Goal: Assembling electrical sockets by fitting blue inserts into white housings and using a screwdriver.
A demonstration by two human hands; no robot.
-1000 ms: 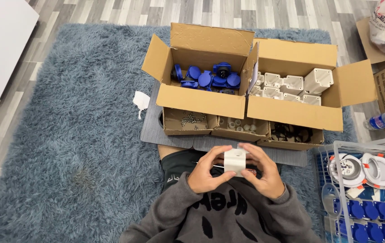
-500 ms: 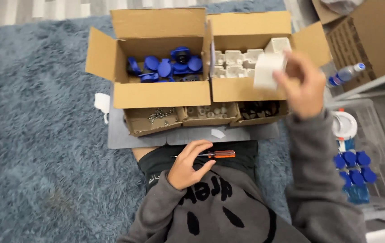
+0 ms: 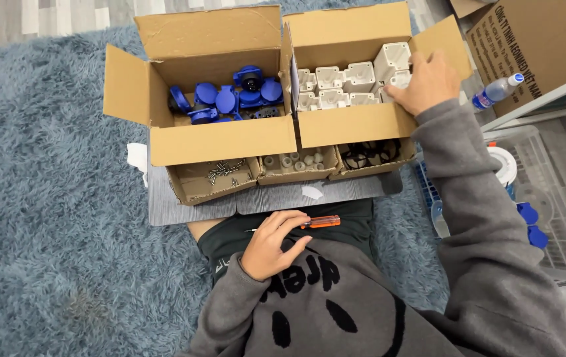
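Note:
My right hand [image 3: 428, 79] reaches into the right cardboard box [image 3: 355, 125], which is full of white plastic housings [image 3: 336, 82]. Its fingers curl over one white housing [image 3: 396, 78] at the box's right end. My left hand [image 3: 271, 243] rests on my lap, fingers loosely bent and holding nothing. Its fingertips lie beside an orange-handled screwdriver [image 3: 319, 222]. The left cardboard box [image 3: 223, 142] holds blue round caps [image 3: 226, 99].
Three small trays sit in front of the boxes on a grey mat [image 3: 183, 211]: screws [image 3: 223, 172], small pale parts [image 3: 293, 162] and black rings [image 3: 365, 155]. A water bottle [image 3: 494, 91], a large cardboard box [image 3: 534, 39] and a clear bin [image 3: 554, 218] stand at the right. Blue shag rug lies all around.
My right hand carried the white housing from in front of my chest up to the right and lowered it into the right box. My left hand dropped to my lap by the screwdriver.

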